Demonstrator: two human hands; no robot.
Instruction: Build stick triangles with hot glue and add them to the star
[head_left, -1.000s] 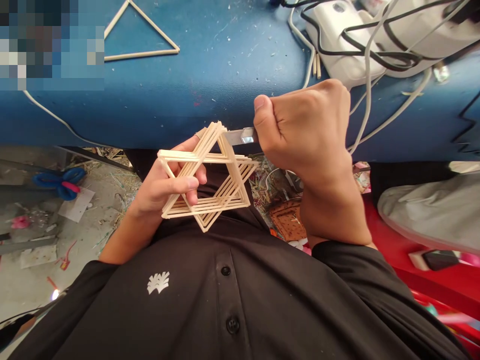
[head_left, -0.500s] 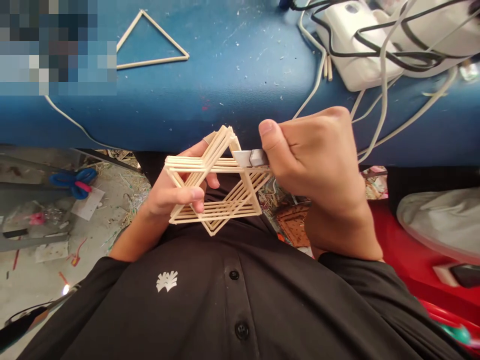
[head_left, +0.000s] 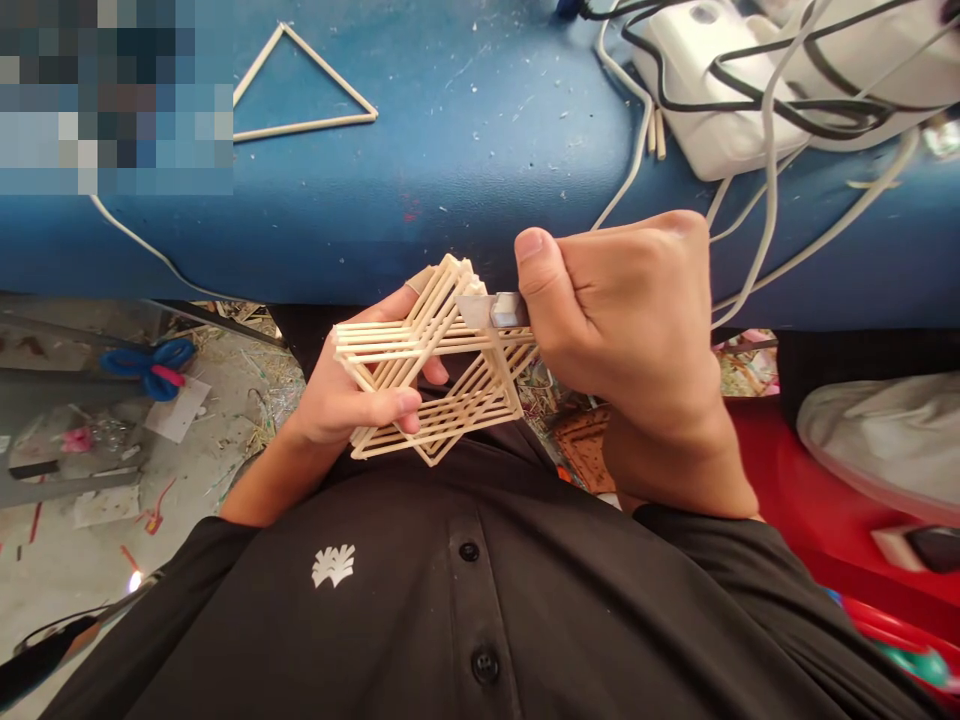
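My left hand [head_left: 346, 395] grips a six-pointed star frame [head_left: 442, 365] made of layered pale wooden sticks, fingers wrapped through its left side. I hold it just below the front edge of the blue table [head_left: 465, 150], above my lap. My right hand [head_left: 626, 320] is closed in a fist round a small metal blade [head_left: 487, 310]. The blade's tip rests against the star's upper right arm, near its top point.
A triangle of sticks [head_left: 300, 85] lies on the blue table at the back left. White power adapters and tangled cables [head_left: 750, 90] crowd the back right. The floor at the left holds scraps and a blue-and-pink object [head_left: 146, 362]. A red seat [head_left: 840, 520] shows at the right.
The star has tilted slightly counterclockwise in my left hand. My right hand has shifted the blade a little along the upper right arm of the star.
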